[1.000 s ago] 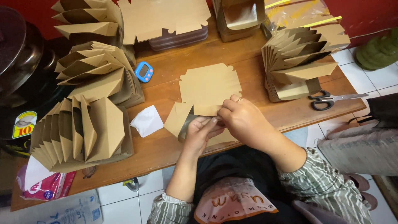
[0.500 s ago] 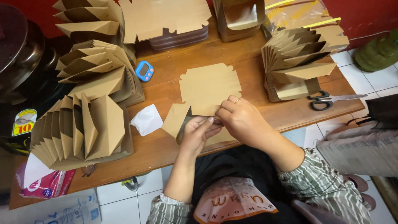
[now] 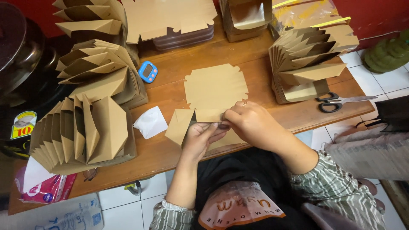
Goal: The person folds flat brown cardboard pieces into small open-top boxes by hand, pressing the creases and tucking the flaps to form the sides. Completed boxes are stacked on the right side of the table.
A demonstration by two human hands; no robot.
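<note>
A wooden counter (image 3: pixel 264 81) stands over a white tiled floor (image 3: pixel 123 200), with a red wall behind it. In the middle of the counter lies a flat brown cardboard box blank (image 3: pixel 215 91), its near edge folded up toward the person. Both hands meet at that near edge. The left hand (image 3: pixel 203 137) has its fingers curled around a folded flap, thumb and fingertips pinching the cardboard from below. The right hand (image 3: pixel 251 123), with a ring on one finger, is closed on the same fold from the other side, its fingertips pressed against those of the left. A side flap (image 3: pixel 179 125) of the blank sticks out to the left of the hands.

Just left of that flap lies a small white paper (image 3: pixel 150 122). Farther left stand fanned stacks of folded brown cartons (image 3: pixel 85 132), with more stacks (image 3: pixel 100 70) behind them. A small blue digital timer (image 3: pixel 148 71) sits near the back stacks. On the right side, another fanned stack of cartons (image 3: pixel 306 64) stands well apart from the hands, and black-handled scissors (image 3: pixel 336 102) lie beside it near the counter's edge. A pile of flat blanks (image 3: pixel 170 17) rests at the back of the counter. A pink tissue pack (image 3: pixel 47 187) lies at the near left corner.
</note>
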